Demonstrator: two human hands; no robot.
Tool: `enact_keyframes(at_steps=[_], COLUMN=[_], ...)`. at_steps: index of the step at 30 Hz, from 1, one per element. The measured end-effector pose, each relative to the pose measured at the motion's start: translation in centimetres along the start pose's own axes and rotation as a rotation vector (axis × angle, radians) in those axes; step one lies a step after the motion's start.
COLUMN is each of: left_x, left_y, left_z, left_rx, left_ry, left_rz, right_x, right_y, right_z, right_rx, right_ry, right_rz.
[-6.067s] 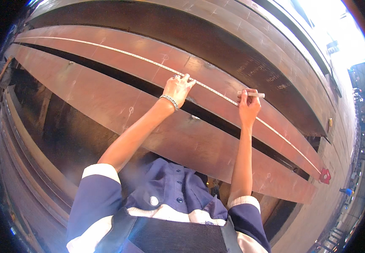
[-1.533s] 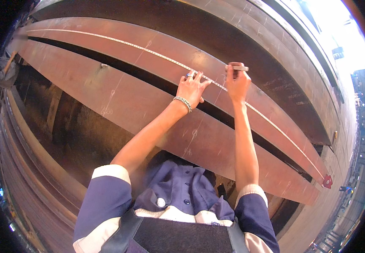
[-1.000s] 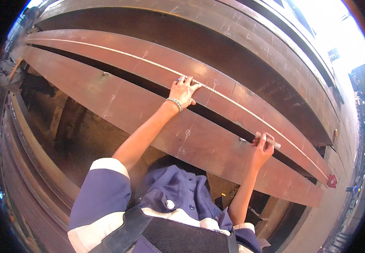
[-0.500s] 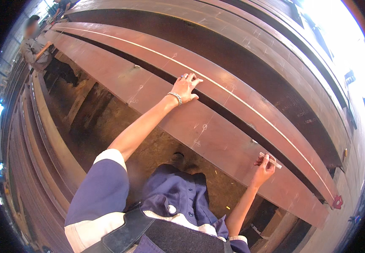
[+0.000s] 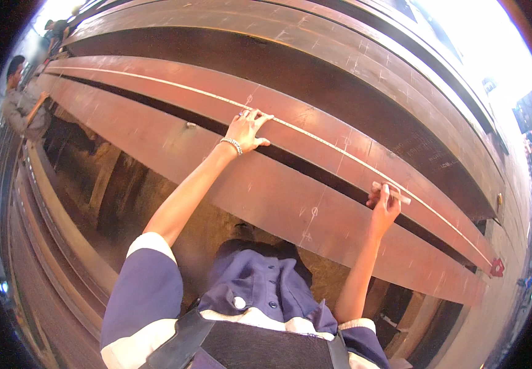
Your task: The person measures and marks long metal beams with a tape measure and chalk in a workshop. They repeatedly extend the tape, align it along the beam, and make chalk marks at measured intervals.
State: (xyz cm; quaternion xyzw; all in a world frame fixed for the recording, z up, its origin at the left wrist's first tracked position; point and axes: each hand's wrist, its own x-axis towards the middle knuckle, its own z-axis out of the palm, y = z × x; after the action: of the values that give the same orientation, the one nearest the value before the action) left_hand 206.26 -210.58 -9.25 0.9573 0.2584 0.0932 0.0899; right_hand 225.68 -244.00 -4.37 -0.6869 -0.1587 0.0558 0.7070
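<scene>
A long pale measuring tape (image 5: 315,136) lies stretched along a reddish-brown steel beam (image 5: 364,146). My left hand (image 5: 247,130) reaches over the dark gap in front of that beam, thumb apart from the fingers. Its fingertips rest at the tape, and nothing shows gripped between them. Held in the fingers of my right hand (image 5: 386,206) is a pale, flat chalk stick (image 5: 395,192), just short of the tape. White chalk lines and small circles (image 5: 314,212) mark the nearer steel flange (image 5: 266,203).
A red piece (image 5: 497,267) sits at the tape's right end. More long steel beams (image 5: 266,21) lie parallel behind, and others (image 5: 51,246) run along my left. One person (image 5: 27,107) stands at the far left end, with another person (image 5: 57,37) beyond.
My right hand has moved forward with the chalk stick, from over the nearer flange to beside the tape. The whole view has shifted, while my left hand stays at the tape.
</scene>
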Motion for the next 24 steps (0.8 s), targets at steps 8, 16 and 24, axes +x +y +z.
enact_keyframes(at_steps=[8, 16, 24], left_x=[0.2, 0.5, 0.8], left_y=[0.9, 0.7, 0.9], left_z=[-1.0, -0.1, 0.0], left_rx=[0.118, 0.164, 0.145], left_ry=[-0.148, -0.189, -0.195], left_rz=[0.091, 0.069, 0.078], right_x=[2.3, 3.8, 7.0], right_y=[1.0, 2.4, 6.1], right_z=[7.7, 15.3, 21.9], right_rx=[-0.023, -0.048, -0.374], right_ry=[0.076, -0.285, -0.525], right_rz=[-0.028, 0.121, 0.202])
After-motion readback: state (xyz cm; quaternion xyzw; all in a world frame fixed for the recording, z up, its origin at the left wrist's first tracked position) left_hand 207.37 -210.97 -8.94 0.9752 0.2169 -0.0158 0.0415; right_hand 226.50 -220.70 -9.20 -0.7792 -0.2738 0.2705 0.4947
